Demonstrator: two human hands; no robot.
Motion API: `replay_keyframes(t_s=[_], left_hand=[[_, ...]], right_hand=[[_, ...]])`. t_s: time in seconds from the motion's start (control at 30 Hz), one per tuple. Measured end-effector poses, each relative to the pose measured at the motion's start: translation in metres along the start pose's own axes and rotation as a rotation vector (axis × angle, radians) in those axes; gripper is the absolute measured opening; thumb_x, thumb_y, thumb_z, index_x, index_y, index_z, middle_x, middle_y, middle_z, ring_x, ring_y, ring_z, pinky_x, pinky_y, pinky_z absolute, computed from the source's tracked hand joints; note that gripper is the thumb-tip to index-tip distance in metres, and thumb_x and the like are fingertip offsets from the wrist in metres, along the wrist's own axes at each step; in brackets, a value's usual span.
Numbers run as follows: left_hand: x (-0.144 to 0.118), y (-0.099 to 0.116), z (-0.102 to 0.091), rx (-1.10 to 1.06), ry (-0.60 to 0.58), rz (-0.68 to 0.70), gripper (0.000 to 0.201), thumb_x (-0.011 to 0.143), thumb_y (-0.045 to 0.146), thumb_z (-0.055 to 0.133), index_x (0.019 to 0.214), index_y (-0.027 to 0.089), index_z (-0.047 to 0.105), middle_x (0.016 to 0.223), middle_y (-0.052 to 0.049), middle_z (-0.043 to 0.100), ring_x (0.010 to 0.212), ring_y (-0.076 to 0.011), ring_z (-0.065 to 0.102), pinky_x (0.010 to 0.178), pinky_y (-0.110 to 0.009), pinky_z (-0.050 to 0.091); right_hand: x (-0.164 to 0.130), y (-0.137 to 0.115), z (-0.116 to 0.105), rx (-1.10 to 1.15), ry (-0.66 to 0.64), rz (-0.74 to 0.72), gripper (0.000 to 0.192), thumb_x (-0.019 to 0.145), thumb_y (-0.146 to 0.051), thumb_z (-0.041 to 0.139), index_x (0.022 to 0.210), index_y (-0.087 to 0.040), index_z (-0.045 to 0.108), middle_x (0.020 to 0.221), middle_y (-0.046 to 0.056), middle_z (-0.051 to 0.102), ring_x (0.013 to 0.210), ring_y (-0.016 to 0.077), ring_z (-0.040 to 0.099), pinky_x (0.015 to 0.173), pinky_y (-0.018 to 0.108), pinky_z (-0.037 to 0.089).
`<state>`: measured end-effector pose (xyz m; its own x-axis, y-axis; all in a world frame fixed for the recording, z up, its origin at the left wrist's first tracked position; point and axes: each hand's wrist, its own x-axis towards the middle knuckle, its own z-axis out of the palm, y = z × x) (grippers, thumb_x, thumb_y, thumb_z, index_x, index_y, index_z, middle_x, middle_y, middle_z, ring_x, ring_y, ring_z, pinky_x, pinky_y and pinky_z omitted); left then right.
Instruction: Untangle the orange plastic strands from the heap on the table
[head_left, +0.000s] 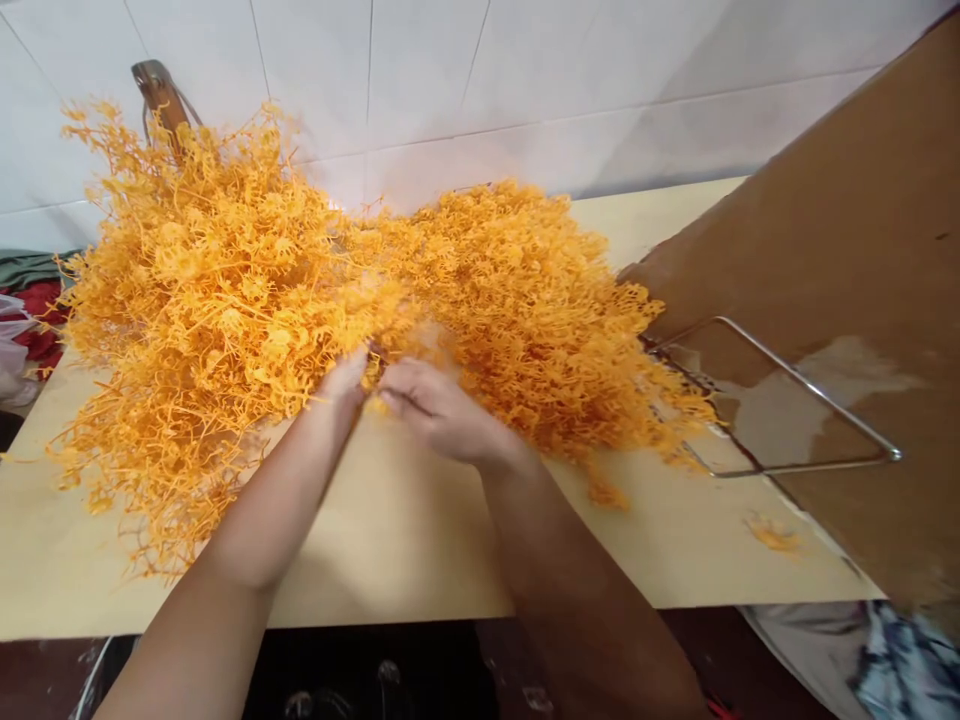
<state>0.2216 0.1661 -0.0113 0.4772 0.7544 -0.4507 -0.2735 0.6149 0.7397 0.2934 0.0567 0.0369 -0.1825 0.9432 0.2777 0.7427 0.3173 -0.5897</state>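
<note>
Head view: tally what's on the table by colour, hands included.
Orange plastic sprig heaps: 2, left heap and right heap, merging at the middle
Orange loose scrap: 1
Brown cardboard box: 1
Silver wire frame: 1
Bare hands in the pile: 2, left hand and right hand
Total: 7

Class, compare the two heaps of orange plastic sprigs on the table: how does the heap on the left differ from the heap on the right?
The left heap is taller and spreads wider than the right heap. The left heap reaches the table's near edge; the right heap stays further back. The right heap touches a wire frame; the left heap stands before a brown handle. Both are orange tangles, meeting where the left hand and right hand pinch sprigs.
</note>
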Motion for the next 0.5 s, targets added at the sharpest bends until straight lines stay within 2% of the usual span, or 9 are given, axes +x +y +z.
replay_keyframes(t_s=[0.07, 0.1, 0.2, 0.33, 0.43, 0.5], left_hand=[[-0.001, 0.004, -0.004, -0.001, 0.021, 0.059, 0.016, 0.082, 0.011, 0.043, 0.086, 0.016, 0.058, 0.062, 0.004, 0.06, 0.072, -0.0093, 0.059, 0.082, -0.024, 0.045], [-0.001, 0.006, -0.006, 0.003, 0.02, 0.07, 0.015, 0.081, 0.01, 0.045, 0.081, 0.016, 0.058, 0.062, 0.003, 0.06, 0.073, -0.0096, 0.059, 0.084, -0.024, 0.045], [-0.001, 0.008, -0.009, 0.019, -0.051, 0.048, 0.014, 0.079, 0.012, 0.047, 0.072, 0.017, 0.058, 0.06, 0.001, 0.06, 0.068, -0.0112, 0.06, 0.082, -0.027, 0.046], [0.0, 0.008, -0.007, 0.013, -0.2, -0.005, 0.011, 0.079, 0.013, 0.047, 0.082, 0.014, 0.058, 0.07, -0.003, 0.065, 0.065, -0.0128, 0.061, 0.073, -0.03, 0.048], [-0.001, 0.009, -0.006, -0.01, -0.245, -0.01, 0.011, 0.079, 0.013, 0.048, 0.087, 0.013, 0.056, 0.071, -0.003, 0.065, 0.058, -0.0109, 0.059, 0.062, -0.026, 0.047], [-0.003, 0.01, -0.006, -0.031, -0.257, -0.018, 0.012, 0.08, 0.015, 0.048, 0.089, 0.014, 0.056, 0.071, -0.003, 0.065, 0.052, -0.0091, 0.056, 0.057, -0.024, 0.045]], right_hand=[[-0.003, -0.009, -0.002, 0.161, -0.011, -0.109, 0.025, 0.085, -0.021, 0.033, 0.064, -0.018, 0.046, 0.068, 0.003, 0.05, 0.072, 0.0133, 0.045, 0.075, 0.028, 0.038], [-0.004, -0.009, -0.003, 0.212, 0.012, -0.101, 0.023, 0.085, -0.021, 0.034, 0.066, -0.017, 0.047, 0.069, 0.002, 0.05, 0.072, 0.0128, 0.046, 0.075, 0.028, 0.038], [-0.009, 0.011, -0.005, 0.297, 0.195, 0.092, 0.017, 0.082, -0.023, 0.04, 0.071, -0.016, 0.051, 0.071, 0.002, 0.05, 0.071, 0.0129, 0.048, 0.07, 0.029, 0.04], [-0.016, 0.051, -0.008, 0.29, 0.555, 0.351, 0.015, 0.08, -0.028, 0.045, 0.072, -0.017, 0.052, 0.075, 0.002, 0.05, 0.073, 0.0141, 0.05, 0.07, 0.031, 0.043], [-0.017, 0.063, -0.008, 0.147, 0.759, 0.454, 0.012, 0.076, -0.027, 0.049, 0.068, -0.018, 0.05, 0.076, 0.003, 0.051, 0.077, 0.0159, 0.051, 0.074, 0.034, 0.045], [-0.016, 0.063, -0.007, 0.142, 0.852, 0.476, 0.01, 0.076, -0.027, 0.05, 0.069, -0.019, 0.05, 0.075, 0.004, 0.052, 0.078, 0.0165, 0.053, 0.074, 0.035, 0.046]])
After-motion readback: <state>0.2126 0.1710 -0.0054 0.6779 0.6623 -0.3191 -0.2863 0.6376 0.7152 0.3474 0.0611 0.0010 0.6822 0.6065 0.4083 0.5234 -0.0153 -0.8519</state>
